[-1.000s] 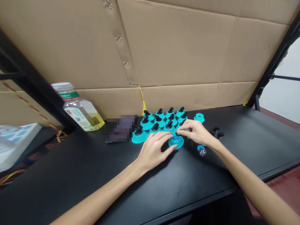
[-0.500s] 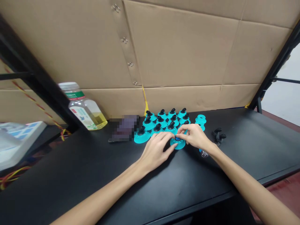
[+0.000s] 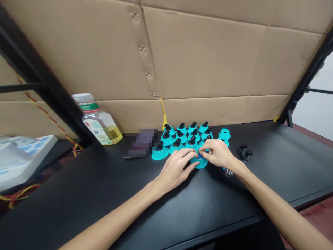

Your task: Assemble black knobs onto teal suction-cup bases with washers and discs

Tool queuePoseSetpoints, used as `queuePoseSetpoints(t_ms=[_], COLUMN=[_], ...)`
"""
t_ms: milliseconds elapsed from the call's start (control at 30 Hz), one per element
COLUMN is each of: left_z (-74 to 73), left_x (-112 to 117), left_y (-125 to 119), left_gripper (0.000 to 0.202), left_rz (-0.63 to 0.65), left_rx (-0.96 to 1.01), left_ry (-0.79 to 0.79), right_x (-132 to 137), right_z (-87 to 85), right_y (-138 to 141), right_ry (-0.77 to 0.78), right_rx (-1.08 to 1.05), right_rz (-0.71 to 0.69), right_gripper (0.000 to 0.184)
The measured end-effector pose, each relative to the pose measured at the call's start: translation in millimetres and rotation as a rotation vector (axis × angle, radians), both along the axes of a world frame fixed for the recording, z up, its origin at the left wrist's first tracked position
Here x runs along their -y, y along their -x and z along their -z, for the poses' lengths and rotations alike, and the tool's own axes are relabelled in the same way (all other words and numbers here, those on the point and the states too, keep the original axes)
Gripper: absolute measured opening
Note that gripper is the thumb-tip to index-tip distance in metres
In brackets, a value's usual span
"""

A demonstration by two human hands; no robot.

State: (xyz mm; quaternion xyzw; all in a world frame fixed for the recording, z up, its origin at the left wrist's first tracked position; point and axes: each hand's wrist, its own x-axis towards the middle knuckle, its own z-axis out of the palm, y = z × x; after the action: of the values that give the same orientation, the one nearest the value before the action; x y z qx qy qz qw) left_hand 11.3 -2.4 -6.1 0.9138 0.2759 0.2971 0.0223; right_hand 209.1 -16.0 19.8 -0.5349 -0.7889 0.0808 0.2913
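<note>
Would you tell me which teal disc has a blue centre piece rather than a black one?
The front teal disc, held between left hand and right hand; the discs behind carry black knobs.

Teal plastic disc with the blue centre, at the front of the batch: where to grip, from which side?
By its flat outer rim, from the near side. The teal plastic disc lies flat on the black table, and capped teal discs crowd its back. The left hand holds that rim on the left; the right hand pinches the blue centre.
</note>
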Motion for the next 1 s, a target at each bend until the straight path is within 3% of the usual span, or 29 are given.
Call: queuePoseSetpoints(t_ms=[333,767,1000], left_z=[1.5,-1.8,0.0], left_x=[-2.0,-0.7,0.6], left_y=[0.0,-5.2,-4.0], left_gripper=[0.021,0.021,0.016], left_rz=[0.006,-0.028,-0.015], left_rx=[-0.003,0.037,0.045], left_ry=[-0.020,0.006,0.009], right_x=[-0.7,-19.0,-12.7], right_z=[-0.7,10.6,-7.9], right_y=[4.2,8.0,-13.7], right_ry=[0.105,0.320,0.370], right_rx=[-0.046,-0.340,-0.383], right_rz=[0.087,0.122,0.018], right_gripper=[0.015,0.018,0.011])
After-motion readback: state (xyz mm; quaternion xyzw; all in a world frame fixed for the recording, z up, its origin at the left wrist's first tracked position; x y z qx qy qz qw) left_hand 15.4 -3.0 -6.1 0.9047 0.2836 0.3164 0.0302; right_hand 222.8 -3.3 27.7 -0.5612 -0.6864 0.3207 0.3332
